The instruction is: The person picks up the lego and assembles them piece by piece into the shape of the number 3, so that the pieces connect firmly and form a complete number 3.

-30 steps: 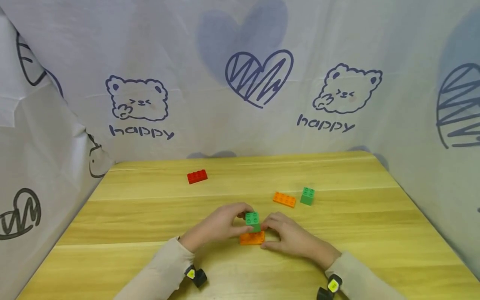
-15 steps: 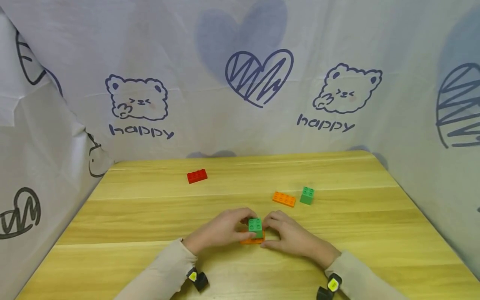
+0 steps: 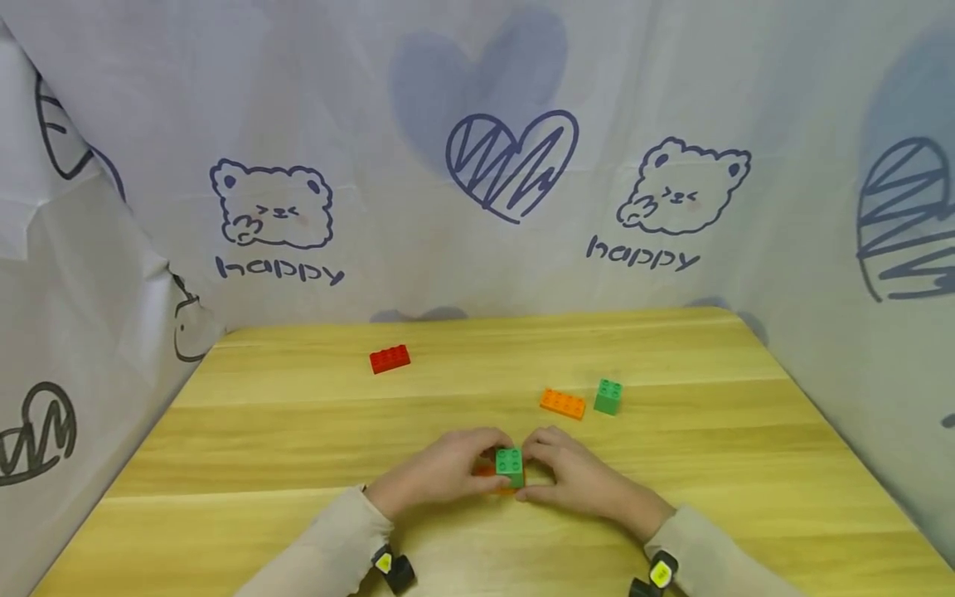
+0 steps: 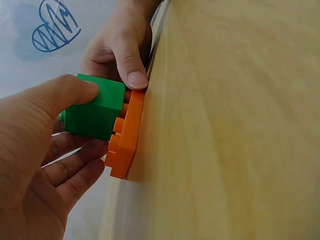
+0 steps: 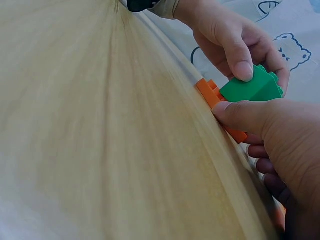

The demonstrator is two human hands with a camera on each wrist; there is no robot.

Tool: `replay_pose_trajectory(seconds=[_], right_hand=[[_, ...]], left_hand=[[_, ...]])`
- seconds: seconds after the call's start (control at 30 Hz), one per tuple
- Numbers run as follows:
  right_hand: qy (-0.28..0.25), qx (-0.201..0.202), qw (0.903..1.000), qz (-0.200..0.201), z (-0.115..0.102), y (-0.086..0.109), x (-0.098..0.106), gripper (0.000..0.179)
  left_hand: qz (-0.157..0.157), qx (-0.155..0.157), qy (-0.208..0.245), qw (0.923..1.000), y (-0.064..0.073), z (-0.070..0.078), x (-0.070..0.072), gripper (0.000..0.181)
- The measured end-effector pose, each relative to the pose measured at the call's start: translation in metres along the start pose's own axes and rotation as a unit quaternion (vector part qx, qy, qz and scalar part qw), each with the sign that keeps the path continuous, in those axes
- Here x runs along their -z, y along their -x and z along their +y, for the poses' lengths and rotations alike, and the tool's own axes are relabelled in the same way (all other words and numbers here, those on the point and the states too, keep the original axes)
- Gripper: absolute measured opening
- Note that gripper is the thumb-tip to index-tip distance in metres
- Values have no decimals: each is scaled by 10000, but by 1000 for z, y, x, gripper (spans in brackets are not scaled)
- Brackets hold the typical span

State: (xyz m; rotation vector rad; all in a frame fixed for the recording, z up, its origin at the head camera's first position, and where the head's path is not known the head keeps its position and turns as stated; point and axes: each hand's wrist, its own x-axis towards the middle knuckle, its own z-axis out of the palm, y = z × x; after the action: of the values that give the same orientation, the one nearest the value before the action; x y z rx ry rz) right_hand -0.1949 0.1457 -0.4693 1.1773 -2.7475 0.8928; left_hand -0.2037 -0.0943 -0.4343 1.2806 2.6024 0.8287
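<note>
My left hand [image 3: 443, 466] pinches a green square toy building brick [image 3: 509, 461] between thumb and fingers. Beneath it lies an orange, longer studded brick [image 4: 131, 131], flat on the table. In the left wrist view the green brick is over the orange brick's right-hand end, and orange studs still show between the two. My right hand [image 3: 582, 474] grips that end of the orange brick, its thumb [image 5: 235, 114] on the near side. The right fingers on the far side are partly hidden. From the head view, the left hand and green brick cover most of the orange one.
A second orange brick [image 3: 563, 404] lies beyond the right hand, with another green brick [image 3: 608, 397] beside it. Farther back at the left is a red brick [image 3: 390, 359]. White printed cloth [image 3: 418, 274] hangs behind the wooden table [image 3: 298, 431].
My left hand has lowered the green brick toward me and slightly right, onto the orange brick. The right hand has kept its place. The head view has shifted slightly.
</note>
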Motion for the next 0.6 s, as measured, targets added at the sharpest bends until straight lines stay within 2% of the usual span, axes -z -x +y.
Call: replay_pose_trajectory(seconds=[0.33,0.6], right_hand=[[-47,-78,10000,-5,0,2,-3,35],[100,21,9999,70,1,1,-3,37]], left_hand=[[46,-168,-365,9992,2,-1,-5,41],[49,-289,-758,9967,2,3,-3,41]])
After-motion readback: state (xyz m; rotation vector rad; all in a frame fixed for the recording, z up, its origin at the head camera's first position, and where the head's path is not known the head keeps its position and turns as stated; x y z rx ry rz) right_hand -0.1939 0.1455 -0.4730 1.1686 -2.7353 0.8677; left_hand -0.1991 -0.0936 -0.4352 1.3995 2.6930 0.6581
